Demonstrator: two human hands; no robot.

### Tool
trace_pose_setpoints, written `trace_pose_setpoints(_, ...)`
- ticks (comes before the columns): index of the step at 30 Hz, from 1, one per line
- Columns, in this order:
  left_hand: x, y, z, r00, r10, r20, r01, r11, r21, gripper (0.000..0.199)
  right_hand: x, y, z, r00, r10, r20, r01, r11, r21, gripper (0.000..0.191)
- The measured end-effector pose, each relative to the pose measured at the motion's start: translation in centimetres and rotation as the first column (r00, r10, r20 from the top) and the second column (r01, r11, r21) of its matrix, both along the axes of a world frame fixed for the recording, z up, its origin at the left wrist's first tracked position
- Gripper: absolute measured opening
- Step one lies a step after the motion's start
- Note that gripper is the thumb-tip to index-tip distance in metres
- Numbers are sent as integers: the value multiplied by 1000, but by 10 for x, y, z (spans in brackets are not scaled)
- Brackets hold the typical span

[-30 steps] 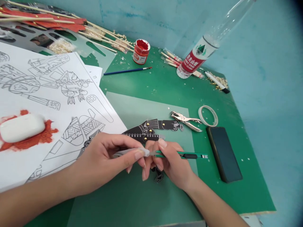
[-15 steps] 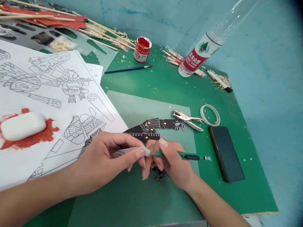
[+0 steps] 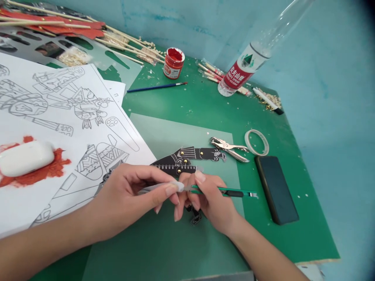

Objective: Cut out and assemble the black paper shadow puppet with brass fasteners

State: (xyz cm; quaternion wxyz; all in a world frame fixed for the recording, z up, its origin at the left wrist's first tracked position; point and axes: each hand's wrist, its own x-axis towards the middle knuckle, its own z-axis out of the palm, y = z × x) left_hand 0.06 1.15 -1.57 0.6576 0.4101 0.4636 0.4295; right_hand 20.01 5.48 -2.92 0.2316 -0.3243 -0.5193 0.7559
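My left hand (image 3: 129, 199) pinches a whitish, translucent folded piece (image 3: 179, 186) between thumb and fingers; what it is made of I cannot tell. Closed around a slim green utility knife (image 3: 234, 192) is my right hand (image 3: 212, 197). The knife's blade end points left and meets the tip of the whitish piece, between the two hands. Just behind them lies a black jointed cut-out figure (image 3: 171, 162) with gold-coloured fasteners, on a translucent sheet (image 3: 164, 125). My hands cover part of the figure, and one black end shows below the right hand.
Right of the figure are a metal hole punch (image 3: 228, 147), a tape roll (image 3: 257, 142) and a phone (image 3: 277, 189). Printed drawings (image 3: 117, 105) and a white case (image 3: 26, 158) lie left. Behind stand a red paint jar (image 3: 174, 64) and a tilted bottle (image 3: 238, 74); a paintbrush (image 3: 156, 87) lies nearby.
The whole view has shifted a little, so everything sits slightly further left. Both hands keep nearly the same grip, with the knife still against the whitish piece.
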Motion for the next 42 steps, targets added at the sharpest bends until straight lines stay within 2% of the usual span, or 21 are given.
trace_pose_setpoints(6,0,-2,-2,999,21,-34,-21,1000,13,14,-1,0,0,999,-13,47,11,999,39,57)
trace_pose_setpoints(9,0,-3,-5,994,77,-83,-76,997,13,16,-1,-2,1,996,-84,40,80,992,95,58)
trace_pose_setpoints(11,1,-3,-6,985,123,-117,-123,992,5,19,-2,-6,1,981,-192,13,187,966,179,56)
trace_pose_setpoints(13,2,-3,-5,980,143,-140,-146,989,-12,23,-3,-10,0,953,-304,-15,296,914,277,57)
trace_pose_setpoints(15,3,-3,-5,981,146,-131,-153,987,-43,27,-6,-14,-1,930,-368,-2,346,872,346,58)
trace_pose_setpoints(19,5,-5,-7,990,142,7,-140,981,-136,30,-13,-17,-2,921,-377,100,306,857,414,57)
trace_pose_setpoints(22,5,-6,-9,988,131,78,-121,984,-128,26,-14,-15,0,931,-346,119,250,838,486,56)
trace_pose_setpoints(25,2,-6,-10,990,139,0,-139,990,-24,20,-14,-13,2,940,-310,143,192,825,531,55)
trace_pose_setpoints(28,-1,-5,-11,984,154,-85,-150,987,48,15,-14,-12,4,932,-326,161,194,820,538,55)
trace_pose_setpoints(34,-3,-6,-13,986,149,-72,-150,989,-8,13,-14,-14,0,936,-322,143,193,808,556,52)
trace_pose_setpoints(42,-3,-6,-12,988,149,-43,-150,989,-7,13,-15,-19,-5,937,-327,122,151,695,703,41)
